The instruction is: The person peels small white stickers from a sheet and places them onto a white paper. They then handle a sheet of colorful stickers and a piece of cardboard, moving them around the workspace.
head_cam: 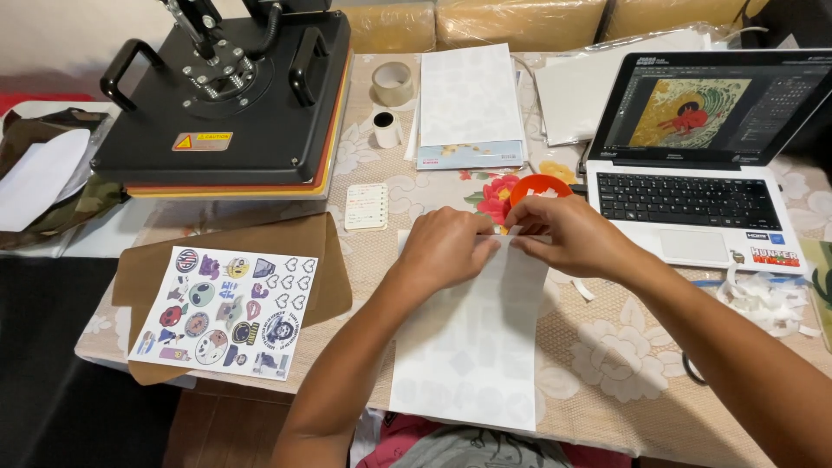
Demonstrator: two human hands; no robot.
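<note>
Pinching the far edge of a pale translucent sheet (472, 347), both hands meet near the centre of the frame: the left hand (446, 247) and the right hand (563, 234) each close thumb and fingers on that top edge, fingertips almost touching. The sheet lies lengthwise on the worktop (607, 364), running from the hands down to the bottom edge of the picture, faint shapes showing through it.

Judging from the grip, the layers at that edge are being worked apart; doing it well likely means holding one layer flat with one hand while the other lifts slowly from the corner, keeping the pull low and even so nothing creases or tears.

At lower left a white sticker sheet (227, 312) of round and heart-shaped colour designs rests on brown paper (325, 260). Upper left, the black heat press (230, 95) carries a small yellow rectangular warning label (202, 140) with a red triangle. Beside it lies a small cream card (367, 206) with rows of marks. At top centre sits a tape roll (393, 83), and next to it a white packet (470, 104) with a blue strip along its lower edge. An open laptop (693, 165) at upper right shows a colourful picture.
</note>
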